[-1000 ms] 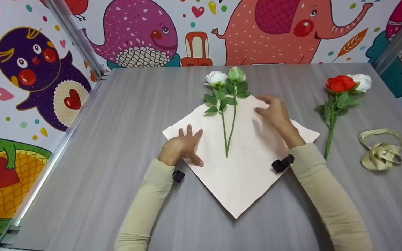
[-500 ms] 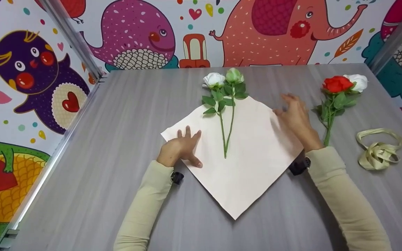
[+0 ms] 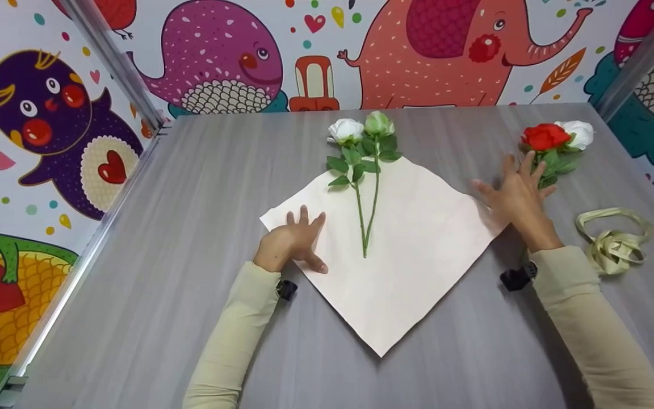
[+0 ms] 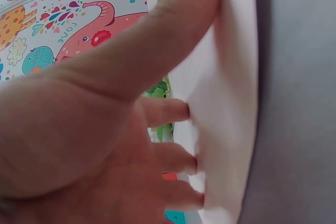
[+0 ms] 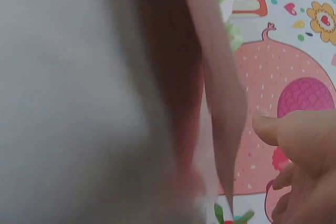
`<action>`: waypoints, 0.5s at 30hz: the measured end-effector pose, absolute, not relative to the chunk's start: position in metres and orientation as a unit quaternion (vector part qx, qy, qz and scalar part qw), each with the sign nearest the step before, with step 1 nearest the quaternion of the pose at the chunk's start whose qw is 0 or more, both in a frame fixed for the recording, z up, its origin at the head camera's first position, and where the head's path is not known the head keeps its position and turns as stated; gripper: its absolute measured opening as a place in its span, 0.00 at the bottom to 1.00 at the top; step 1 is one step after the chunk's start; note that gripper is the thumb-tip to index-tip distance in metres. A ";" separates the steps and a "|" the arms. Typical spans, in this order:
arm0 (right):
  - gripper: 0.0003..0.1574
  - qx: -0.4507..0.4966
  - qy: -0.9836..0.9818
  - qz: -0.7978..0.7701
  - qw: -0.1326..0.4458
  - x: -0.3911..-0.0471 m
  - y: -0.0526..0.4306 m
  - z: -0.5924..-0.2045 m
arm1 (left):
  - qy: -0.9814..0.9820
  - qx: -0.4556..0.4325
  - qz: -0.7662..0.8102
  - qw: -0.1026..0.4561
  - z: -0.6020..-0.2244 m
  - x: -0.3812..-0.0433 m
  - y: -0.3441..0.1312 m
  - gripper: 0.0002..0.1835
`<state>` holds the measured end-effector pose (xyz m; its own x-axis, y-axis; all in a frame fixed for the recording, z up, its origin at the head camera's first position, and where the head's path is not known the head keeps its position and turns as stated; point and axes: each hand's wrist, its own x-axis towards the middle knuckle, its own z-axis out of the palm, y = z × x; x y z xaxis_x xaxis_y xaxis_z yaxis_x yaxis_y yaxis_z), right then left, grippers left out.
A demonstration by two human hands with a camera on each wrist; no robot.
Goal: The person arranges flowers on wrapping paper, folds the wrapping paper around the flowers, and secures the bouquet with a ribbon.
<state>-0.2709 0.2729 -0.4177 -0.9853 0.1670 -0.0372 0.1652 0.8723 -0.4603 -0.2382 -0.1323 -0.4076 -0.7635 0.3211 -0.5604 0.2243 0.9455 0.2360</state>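
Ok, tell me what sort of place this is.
Probably a small craft booth or workstation: a grey wood-grain table is bordered by white panels printed with colourful cartoon animals, and a straight silver metal post stands where the back and left panels meet.

Grey table point(image 3: 179, 227) — on it pale sheet point(image 3: 403, 272), coiled ribbon point(image 3: 616, 251), red rose point(image 3: 545, 137) beside white rose point(image 3: 581, 135) — both seemingly flat, partly hidden.

This looks like a small booth-like workspace, though its wider setting cannot be told. White panels point(image 3: 345, 85) printed with bright cartoon animals point(image 3: 222, 51) stand on three sides of a flat grey wood-grain tabletop point(image 3: 134, 284), with straight silvery metal posts point(image 3: 116, 68) at the panels' corners.
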 end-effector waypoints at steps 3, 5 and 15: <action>0.65 -0.094 -0.964 0.247 -0.009 -0.268 0.283 -0.418 | 0.936 0.149 0.077 0.309 -0.408 -0.238 -0.133 0.65; 0.68 -0.101 -0.963 0.251 -0.016 -0.266 0.290 -0.418 | 0.936 0.150 0.075 0.308 -0.408 -0.238 -0.132 0.65; 0.78 -0.176 -0.941 0.275 -0.088 -0.261 0.323 -0.418 | 0.935 0.149 0.071 0.313 -0.409 -0.239 -0.132 0.65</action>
